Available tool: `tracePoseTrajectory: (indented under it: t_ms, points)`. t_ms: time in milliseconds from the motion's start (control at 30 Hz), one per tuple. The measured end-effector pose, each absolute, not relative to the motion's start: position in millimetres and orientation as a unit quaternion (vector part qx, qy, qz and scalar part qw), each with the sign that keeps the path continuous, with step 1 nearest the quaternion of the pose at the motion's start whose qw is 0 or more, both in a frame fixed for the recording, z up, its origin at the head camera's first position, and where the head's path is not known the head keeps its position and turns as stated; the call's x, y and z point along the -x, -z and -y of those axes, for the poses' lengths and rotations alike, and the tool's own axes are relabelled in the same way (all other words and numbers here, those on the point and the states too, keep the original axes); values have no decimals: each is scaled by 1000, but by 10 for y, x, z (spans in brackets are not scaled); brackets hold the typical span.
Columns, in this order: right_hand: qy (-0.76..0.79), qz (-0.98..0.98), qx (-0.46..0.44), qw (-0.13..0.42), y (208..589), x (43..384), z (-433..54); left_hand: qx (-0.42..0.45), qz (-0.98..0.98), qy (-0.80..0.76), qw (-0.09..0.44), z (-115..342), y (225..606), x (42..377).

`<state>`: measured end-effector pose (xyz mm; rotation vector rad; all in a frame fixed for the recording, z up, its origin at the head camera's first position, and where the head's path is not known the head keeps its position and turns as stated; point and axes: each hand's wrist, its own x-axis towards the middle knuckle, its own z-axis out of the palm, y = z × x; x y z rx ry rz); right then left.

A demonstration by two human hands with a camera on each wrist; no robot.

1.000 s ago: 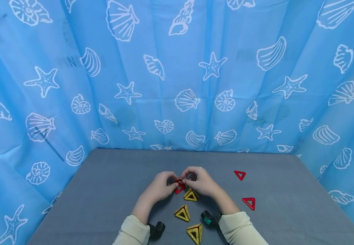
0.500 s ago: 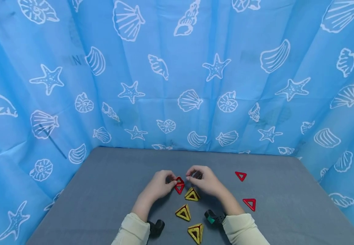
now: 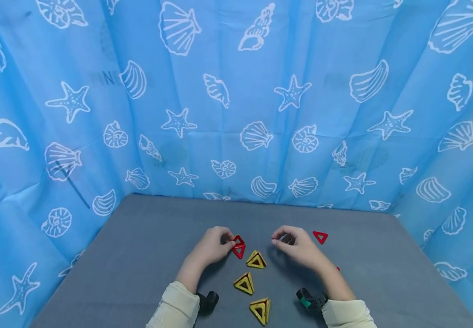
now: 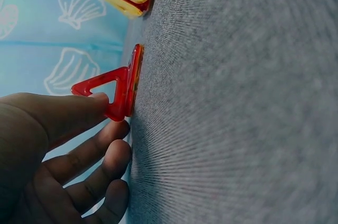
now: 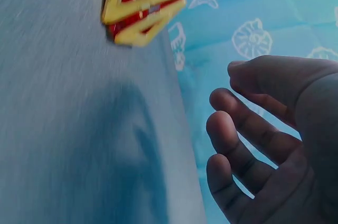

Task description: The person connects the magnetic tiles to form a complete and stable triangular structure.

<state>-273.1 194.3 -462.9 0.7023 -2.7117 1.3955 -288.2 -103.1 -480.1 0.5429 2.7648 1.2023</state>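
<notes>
My left hand [image 3: 211, 247] pinches a red triangular magnetic tile [image 4: 122, 89] between thumb and fingers. That tile stands tilted up from the table, its lower edge right against a second red triangular tile [image 4: 135, 76] lying flat. In the head view the flat red tile [image 3: 242, 251] shows just in front of the pinched one. My right hand [image 3: 301, 247] hovers over the table to the right, holding nothing, with loosely bent fingers and the thumb apart from them in the right wrist view. Nearest to the two red tiles is a small yellow-and-red pyramid [image 3: 256, 266].
Two more yellow-and-red pyramids, a middle one [image 3: 244, 292] and a front one [image 3: 255, 309], stand in a row toward me. A loose red triangular tile [image 3: 316, 233] lies beyond my right hand. Another red tile [image 3: 338, 269] is mostly hidden by my right forearm.
My right hand has come away from the red tiles and moved right, over toward the loose ones. The left hand has kept its pinch in about the same place.
</notes>
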Motion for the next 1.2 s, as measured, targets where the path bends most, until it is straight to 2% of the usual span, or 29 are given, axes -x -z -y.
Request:
tracePoseTrajectory:
  t_ms: [467, 867, 1200]
  points:
    - [-423, 888, -179, -26, 4624, 2415, -2599, -169, -906, -385, 57, 1027, 4799, 2894]
    - [-403, 892, -171, -113, 4557, 2443, -3187, -164, -902, -397, 48, 1039, 4799, 2883]
    - [-423, 870, -187, -171, 4604, 2428, -3461, -162, -903, -395, 45, 1024, 4815, 2909]
